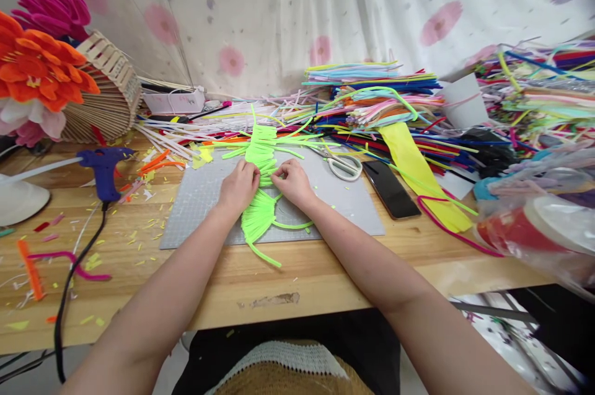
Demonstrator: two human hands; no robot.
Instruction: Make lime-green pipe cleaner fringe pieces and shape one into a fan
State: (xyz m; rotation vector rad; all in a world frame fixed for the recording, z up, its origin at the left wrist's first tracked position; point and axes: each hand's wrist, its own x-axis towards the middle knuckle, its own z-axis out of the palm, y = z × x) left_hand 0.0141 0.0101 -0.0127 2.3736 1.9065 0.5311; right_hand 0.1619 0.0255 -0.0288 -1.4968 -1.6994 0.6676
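Observation:
A long piece made of bright green pipe cleaners (258, 212), packed side by side, lies over a grey cutting mat (186, 209). Its lower part fans out and loose stems stick out at both ends. My left hand (239, 185) grips its left edge near the middle, fingers bent and pressed together. Opposite it, my right hand (294, 183) pinches the right edge with thumb and fingertips. More loose green pipe cleaners (290, 150) lie across the mat behind my hands. Fingers hide the exact spots being held.
Scissors (344, 167) and a black phone (391, 189) lie to the right, beside a yellow strip (425, 178). A blue glue gun (105, 172) with its cord stands left among scraps. Bundles of coloured pipe cleaners (376, 97) line the back; fuzzy flowers (41, 66) stand far left.

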